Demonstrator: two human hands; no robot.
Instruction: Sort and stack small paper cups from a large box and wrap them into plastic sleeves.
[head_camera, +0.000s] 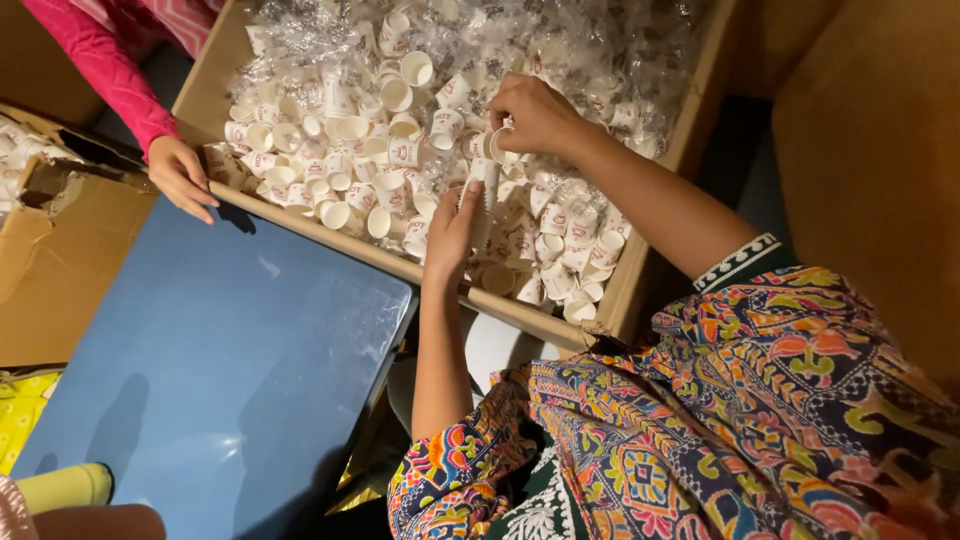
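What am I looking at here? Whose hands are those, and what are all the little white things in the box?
This picture comes from a camera worn on a person's head, looking down at their own arms. Their left hand holds a stack of cups pushed one inside another. Their right hand holds a single cup at the top of that stack. Both hands are over a big cardboard box full of small white paper cups with red prints, lying on crinkly clear plastic. The hand in the pink sleeve belongs to another person and rests on the box's edge. Beside the box is a blue tabletop.
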